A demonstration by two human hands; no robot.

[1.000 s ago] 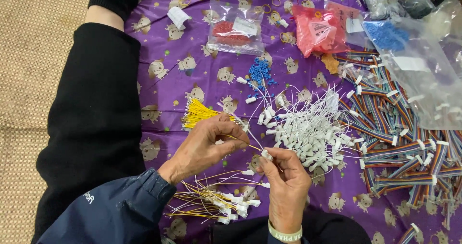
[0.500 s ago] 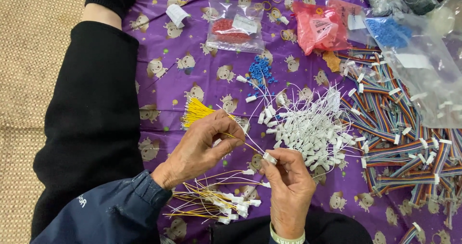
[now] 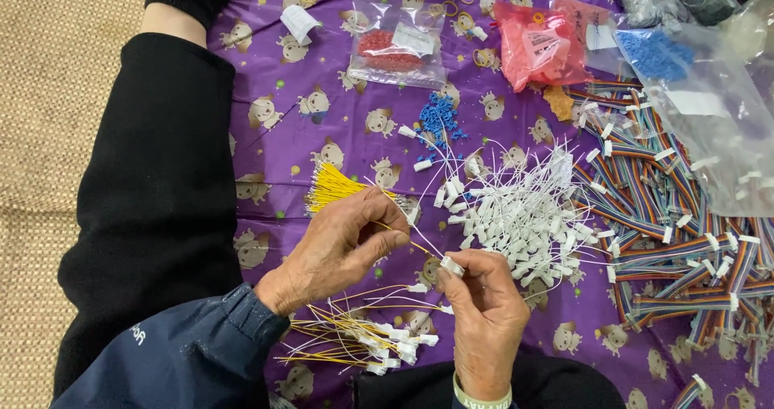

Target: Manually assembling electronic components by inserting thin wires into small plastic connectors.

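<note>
Fingers of the left hand are pinched shut on a thin yellow wire, whose gripped end is hidden inside the pinch. The wire runs right and down to a small white plug, pinched between thumb and forefinger of the right hand. Whether the wire tip is already seated in the plug is too small to tell. The right wrist is cut off by the lower edge, with a pale band just showing.

The wire is hair-thin and bright yellow, held above the purple patterned cloth. Just behind the left hand lies a bundle of yellow wires. Below the hands sits a loose heap of yellow wires with white plugs fitted. To the right lies a pile of white wires and plugs, and beyond it rainbow ribbon cables, running out of view. Farther off lie blue bits, a clear bag of red parts and a red bag. A black-clad leg lies at the left.
</note>
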